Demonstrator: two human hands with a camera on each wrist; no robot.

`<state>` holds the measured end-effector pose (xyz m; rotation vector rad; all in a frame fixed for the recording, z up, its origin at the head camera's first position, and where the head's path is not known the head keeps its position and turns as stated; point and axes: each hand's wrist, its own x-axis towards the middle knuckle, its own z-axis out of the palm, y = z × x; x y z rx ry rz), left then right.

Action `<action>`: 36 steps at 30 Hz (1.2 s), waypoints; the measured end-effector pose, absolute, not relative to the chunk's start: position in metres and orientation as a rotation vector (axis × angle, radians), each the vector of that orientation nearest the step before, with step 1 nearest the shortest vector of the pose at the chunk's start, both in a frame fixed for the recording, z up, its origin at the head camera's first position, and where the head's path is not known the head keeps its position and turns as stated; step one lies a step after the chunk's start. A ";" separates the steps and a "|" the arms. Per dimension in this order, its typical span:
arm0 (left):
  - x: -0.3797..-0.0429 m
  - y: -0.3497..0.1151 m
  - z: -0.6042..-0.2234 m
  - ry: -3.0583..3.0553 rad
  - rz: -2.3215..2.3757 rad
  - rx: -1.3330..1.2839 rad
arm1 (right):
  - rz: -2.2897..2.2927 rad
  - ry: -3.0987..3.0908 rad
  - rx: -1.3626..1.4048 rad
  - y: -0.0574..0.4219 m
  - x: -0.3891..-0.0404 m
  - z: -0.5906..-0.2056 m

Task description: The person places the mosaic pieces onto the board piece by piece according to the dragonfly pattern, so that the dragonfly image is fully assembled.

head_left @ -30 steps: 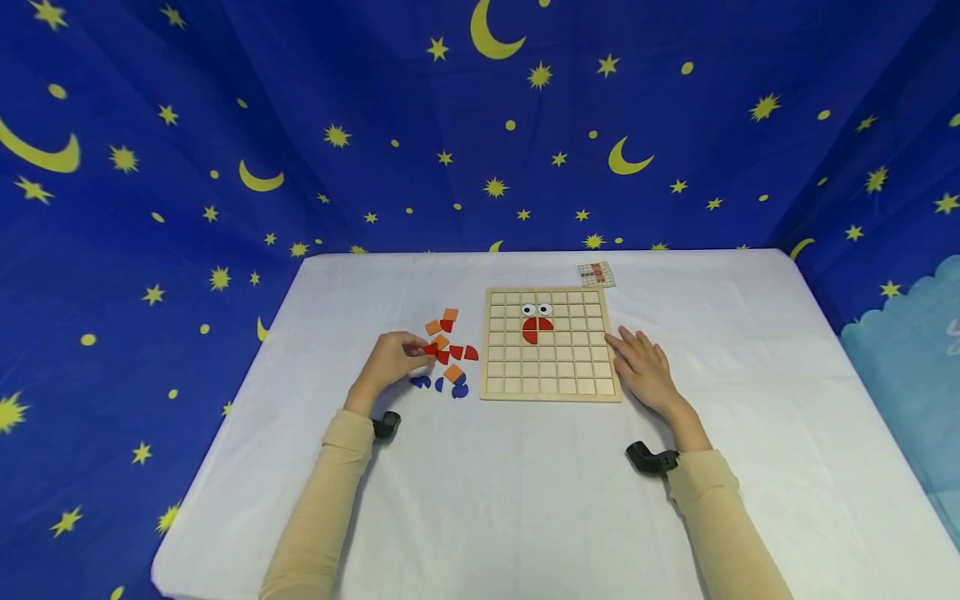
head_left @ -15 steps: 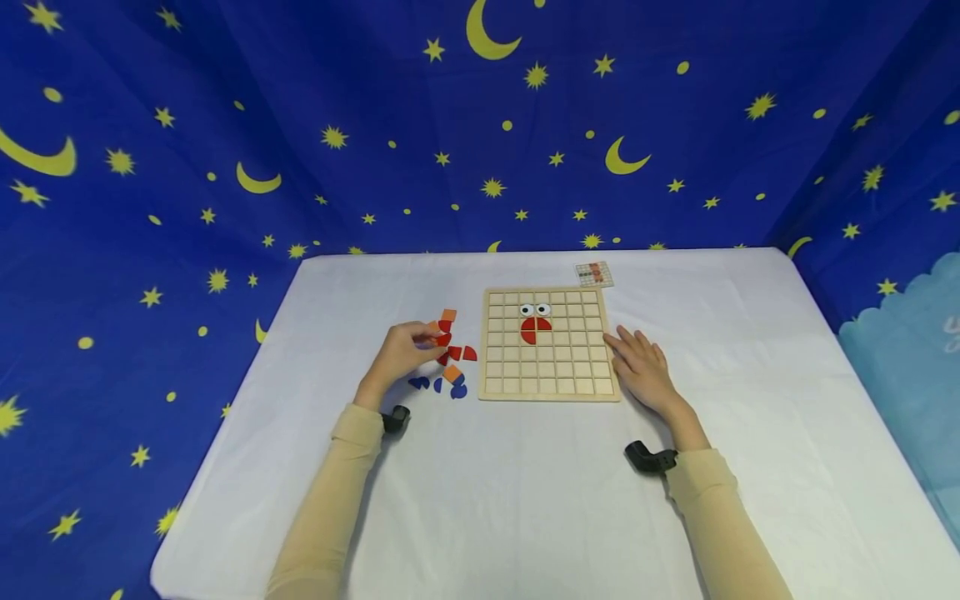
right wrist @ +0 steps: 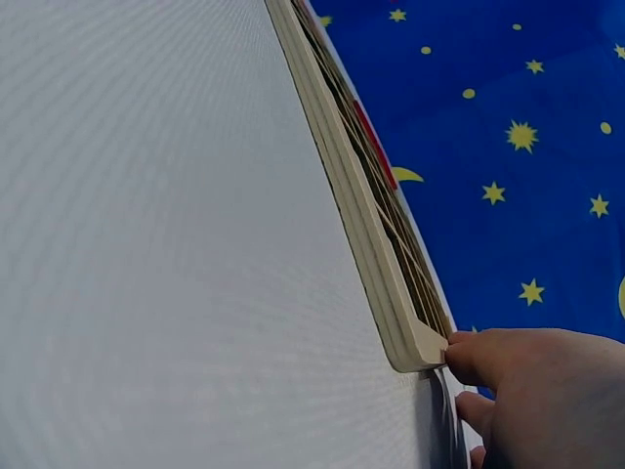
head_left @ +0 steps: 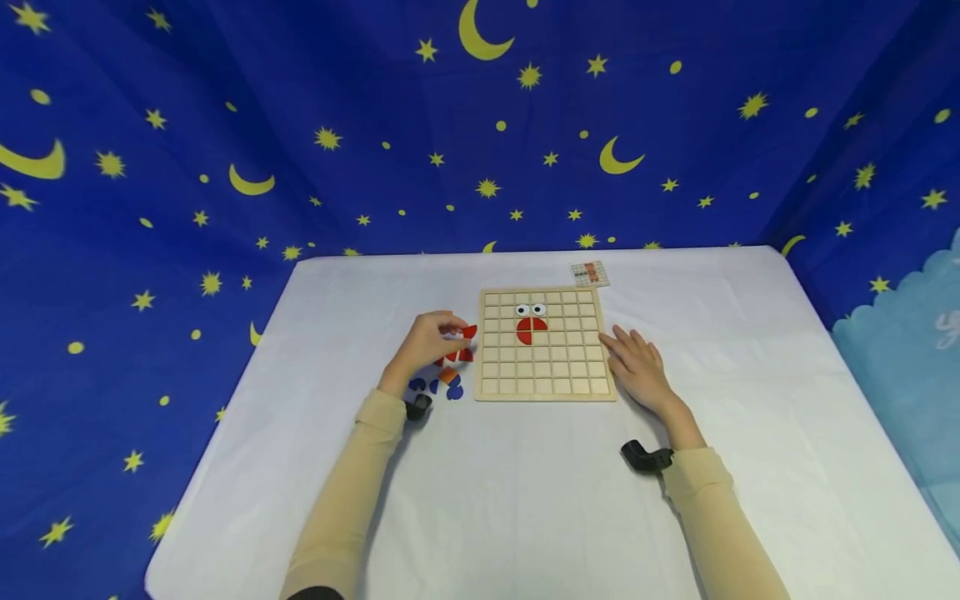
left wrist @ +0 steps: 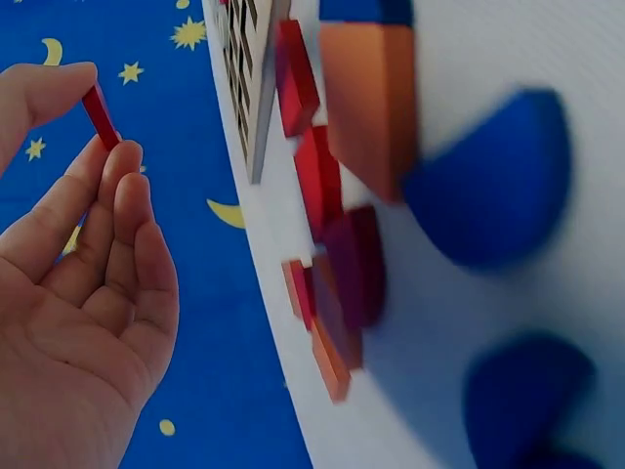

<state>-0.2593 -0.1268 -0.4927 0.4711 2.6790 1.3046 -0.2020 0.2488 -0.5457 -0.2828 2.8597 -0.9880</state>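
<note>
Red piece (head_left: 469,332), likely light, stiff, best held by its edges, is pinched by the left hand (head_left: 424,345), the board (head_left: 545,354) touched at right by the loose right hand (head_left: 637,365).

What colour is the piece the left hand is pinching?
Red. The piece in the left hand shows best in the left wrist view.

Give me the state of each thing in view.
Held red piece: raised off the table
Left hand: pinching it
Board: flat, mostly unfilled
Right hand: touching the board's edge
Eye pieces: set in the board
Placed red pieces: likewise
Card: face up
Loose pieces: on the table
</note>
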 end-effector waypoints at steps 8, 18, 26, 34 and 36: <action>-0.269 -0.109 -0.490 2.686 1.261 0.522 | -0.976 2.862 -0.271 0.247 -0.203 -0.547; -0.278 -0.087 -0.488 2.610 1.294 0.591 | -0.973 2.864 -0.263 0.248 -0.203 -0.548; -0.283 -0.076 -0.489 2.607 1.257 0.620 | -0.976 2.865 -0.265 0.249 -0.203 -0.547; -0.288 -0.065 -0.490 2.595 1.226 0.724 | -0.998 2.866 -0.283 0.249 -0.202 -0.546; -0.288 -0.062 -0.490 2.589 1.211 0.741 | -1.002 2.866 -0.287 0.249 -0.202 -0.547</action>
